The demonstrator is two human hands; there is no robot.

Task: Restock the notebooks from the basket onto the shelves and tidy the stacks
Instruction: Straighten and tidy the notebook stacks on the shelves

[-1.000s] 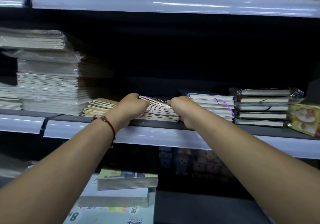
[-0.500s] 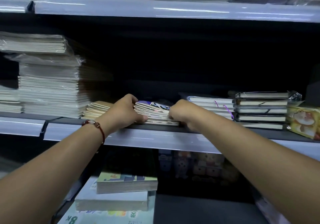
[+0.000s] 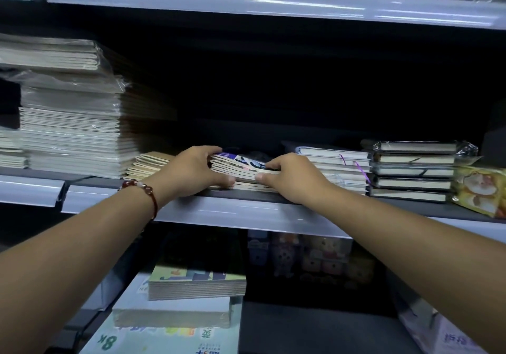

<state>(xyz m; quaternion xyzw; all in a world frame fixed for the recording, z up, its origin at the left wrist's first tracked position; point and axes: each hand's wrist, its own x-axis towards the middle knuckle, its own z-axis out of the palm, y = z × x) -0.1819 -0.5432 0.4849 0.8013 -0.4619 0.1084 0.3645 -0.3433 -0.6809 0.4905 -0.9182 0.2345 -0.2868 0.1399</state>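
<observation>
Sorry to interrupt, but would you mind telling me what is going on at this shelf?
A person is tidying a small stack of notebooks on the middle shelf. The left hand grips the stack's left end and the right hand grips its right end, squaring it up. The stack sits between a low pile of tan notebooks and a pile with purple ribbons. It looks fanned and uneven, so the tidying does not seem finished. No basket is in view.

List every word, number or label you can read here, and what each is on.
"8K": on the large pale pad at the bottom left, seen upside down.
Coloured characters on that same cover: too blurred to read.
Purple print on the wrapped packet at the bottom right: unreadable.
Cover of the notebook stack that both hands hold: pattern only, no legible text.
</observation>
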